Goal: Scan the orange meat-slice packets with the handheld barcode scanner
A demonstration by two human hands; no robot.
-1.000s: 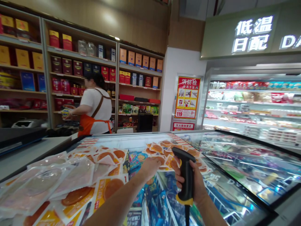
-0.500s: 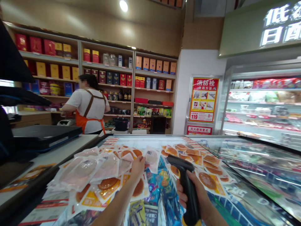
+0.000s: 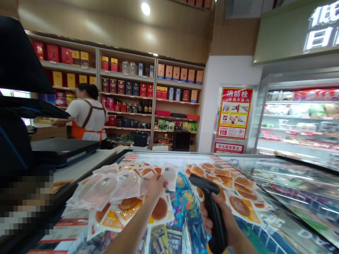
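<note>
My right hand (image 3: 224, 220) is wrapped round the handle of a black and yellow barcode scanner (image 3: 213, 208), its head tilted toward the left. My left hand (image 3: 156, 183) reaches forward, its fingers closed on the edge of a clear flat food packet (image 3: 170, 173) with a small printed label. That packet is raised a little above the others. Left of my left arm lies a pile of pale-backed packets (image 3: 103, 187), with orange-printed packets (image 3: 129, 203) showing round disc shapes below it. More such packets (image 3: 239, 205) lie beyond the scanner on the right.
The packets lie over a chest freezer (image 3: 169, 155) holding blue bags (image 3: 189, 211) and a white wire divider. Glass lids (image 3: 291, 190) extend right. A black weighing scale (image 3: 63, 150) stands on the left counter. A person in an orange apron (image 3: 86, 121) stands before stocked shelves.
The view has swung slightly left, so most things sit further right. The person in the apron has moved left. Both hands keep their holds; the packet is lifted slightly and turned.
</note>
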